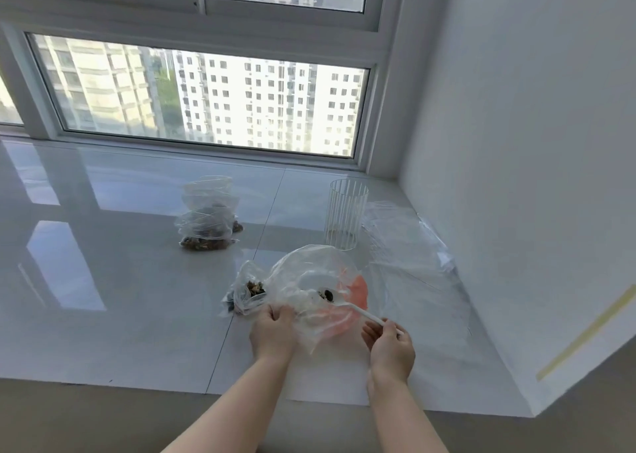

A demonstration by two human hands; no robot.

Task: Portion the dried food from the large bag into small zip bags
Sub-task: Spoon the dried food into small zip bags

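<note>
Here, left hand [273, 332] pinches the large bag [316, 280] open; right hand [390, 344] grips a white spoon [358, 310] holding dried food [327, 294] inside.

The large clear plastic bag with an orange patch [309, 280] lies crumpled and open on the glossy white sill, only a few dark bits of dried food [327, 294] inside. Just beside its left edge lies a small clear zip bag [246, 292] holding brown dried pieces. Farther back, well apart, sits a pile of filled small clear bags [208, 218].
</note>
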